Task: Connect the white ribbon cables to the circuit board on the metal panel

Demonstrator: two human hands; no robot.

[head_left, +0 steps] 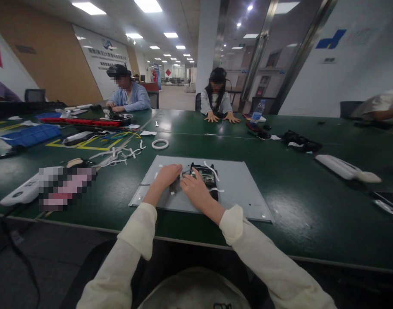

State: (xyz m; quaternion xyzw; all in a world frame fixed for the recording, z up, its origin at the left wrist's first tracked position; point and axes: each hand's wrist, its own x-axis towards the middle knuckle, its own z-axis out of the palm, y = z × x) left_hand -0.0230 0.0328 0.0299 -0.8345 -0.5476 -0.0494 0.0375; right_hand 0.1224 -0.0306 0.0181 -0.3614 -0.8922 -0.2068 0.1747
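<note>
A flat grey panel (241,193) lies on the green table before me. On its middle rests a black housing with a green circuit board (206,177), with white tape strips (216,172) stuck on it. My left hand (168,177) is over the panel's left half, fingers bent together beside a dark cable or part that they mostly hide. Close to it, my right hand (196,189) reaches over the left edge of the housing, its fingers closed. A small whitish bit shows between the fingertips of both hands; what each grips is too small to tell.
A white tape roll (160,144) lies beyond the panel, with loose tape strips (127,154) to its left. White handheld devices (344,167) lie right and left. A blue tray (30,136) stands at far left. Two people (217,98) sit across the table.
</note>
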